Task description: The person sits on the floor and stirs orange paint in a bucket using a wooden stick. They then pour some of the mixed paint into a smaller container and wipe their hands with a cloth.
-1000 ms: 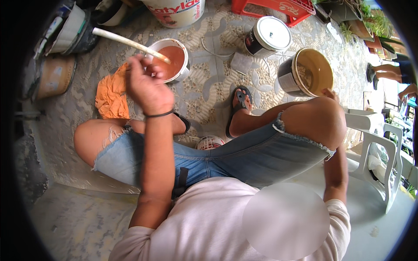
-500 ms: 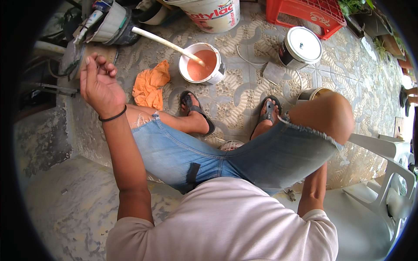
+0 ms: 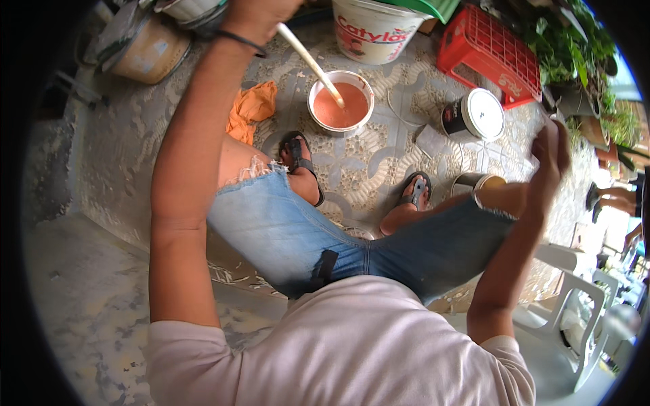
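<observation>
My left hand [image 3: 261,16] is raised at the top edge, with its fingers partly cut off. The upper end of a pale stick [image 3: 308,57] meets this hand or passes behind it; I cannot tell whether it is gripped. The stick's lower end stands in salmon-orange paint [image 3: 342,108] inside a white pail [image 3: 315,111]. My right hand [image 3: 552,155] is lifted beside my right knee, its fingers smeared by motion. An orange cloth [image 3: 252,108] lies crumpled on the floor beyond my left knee. A white-lidded dark paint can [image 3: 460,118] stands to the right of the pail.
Behind the pail stands a large white bucket [image 3: 371,34], with a red plastic crate [image 3: 487,57] right of it. An open can [image 3: 467,183] sits by my right knee. A tan bucket [image 3: 152,51] stands at left; plastic chairs [image 3: 569,304] at right. Another person's legs [image 3: 616,198] show far right.
My left hand has moved up and right, toward the stick's upper end. My right hand has come up from behind my right leg into view. The view has turned slightly.
</observation>
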A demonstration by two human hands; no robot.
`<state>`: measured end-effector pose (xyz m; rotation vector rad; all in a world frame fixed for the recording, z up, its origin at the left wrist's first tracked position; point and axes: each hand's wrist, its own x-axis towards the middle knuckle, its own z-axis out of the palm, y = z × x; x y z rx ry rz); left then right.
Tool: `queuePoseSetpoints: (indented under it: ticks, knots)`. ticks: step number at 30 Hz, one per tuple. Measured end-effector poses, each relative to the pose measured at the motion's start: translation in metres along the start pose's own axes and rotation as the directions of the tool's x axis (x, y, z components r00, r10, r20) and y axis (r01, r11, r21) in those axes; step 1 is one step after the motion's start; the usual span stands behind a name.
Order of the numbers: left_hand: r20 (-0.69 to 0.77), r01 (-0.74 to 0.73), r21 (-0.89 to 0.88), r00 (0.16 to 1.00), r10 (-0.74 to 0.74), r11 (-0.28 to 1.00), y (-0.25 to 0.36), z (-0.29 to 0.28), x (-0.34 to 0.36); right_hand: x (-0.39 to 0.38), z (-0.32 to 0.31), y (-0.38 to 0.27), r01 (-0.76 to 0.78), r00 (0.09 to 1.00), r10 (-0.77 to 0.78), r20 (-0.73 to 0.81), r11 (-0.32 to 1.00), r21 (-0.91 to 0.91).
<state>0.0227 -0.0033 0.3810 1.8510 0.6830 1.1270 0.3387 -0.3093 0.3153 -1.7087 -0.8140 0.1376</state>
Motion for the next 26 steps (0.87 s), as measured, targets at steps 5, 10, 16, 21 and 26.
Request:
queuePoseSetpoints:
  ticks: [5, 10, 16, 21, 26]
  knots:
    - [0.089, -0.313, 0.557, 0.943, 0.319, 0.769, -0.025, -0.026, -0.019, -0.019, 0.221, 0.039, 0.328, 0.611, -0.026, 0.791, 0.918, -0.223]
    - [-0.12, -0.142, 0.455, 0.968, 0.219, 0.879, -0.044, -0.056, 0.005, -0.006, 0.371, 0.102, 0.609, 0.667, -0.229, 0.709, 0.716, -0.341]
    - [-0.171, -0.085, 0.586, 0.959, 0.225, 0.806, -0.069, -0.095, 0.002, 0.014, 0.468, 0.074, 0.48, 0.418, 0.052, 0.907, 0.835, -0.269]
    - [-0.147, -0.044, 0.473, 0.981, 0.128, 0.88, -0.068, -0.089, 0.001, 0.018, 0.454, 0.048, 0.493, 0.194, 0.269, 0.943, 0.804, -0.331]
    - [-0.108, -0.204, 0.566, 0.942, 0.317, 0.799, -0.065, -0.093, 0.003, 0.021, 0.361, 0.059, 0.136, 0.193, 0.344, 0.919, 0.918, -0.373]
